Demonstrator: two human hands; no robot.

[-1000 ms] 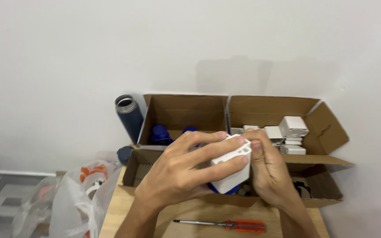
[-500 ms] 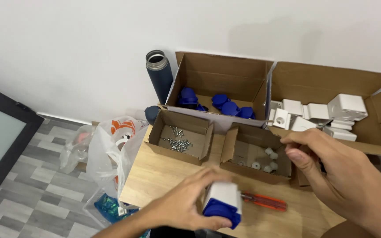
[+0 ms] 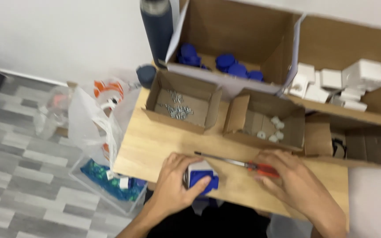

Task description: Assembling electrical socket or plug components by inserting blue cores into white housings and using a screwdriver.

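Observation:
My left hand (image 3: 176, 183) rests on a small white and blue block-shaped part (image 3: 200, 177) and holds it down on the wooden table (image 3: 155, 141) near its front edge. My right hand (image 3: 287, 178) lies over the red handle of a screwdriver (image 3: 243, 164); the metal shaft points left toward the part. Whether the fingers have closed around the handle is unclear.
Behind my hands stand small open cardboard boxes, one with screws (image 3: 175, 108) and one with small white pieces (image 3: 272, 128). Larger boxes at the back hold blue caps (image 3: 225, 64) and white blocks (image 3: 345, 81). A dark bottle (image 3: 157, 26) stands at back left. Plastic bags (image 3: 91, 114) lie on the floor.
My left hand brought the white and blue part down onto the table. My right hand dropped from mid-air onto the screwdriver. The camera tilted downward.

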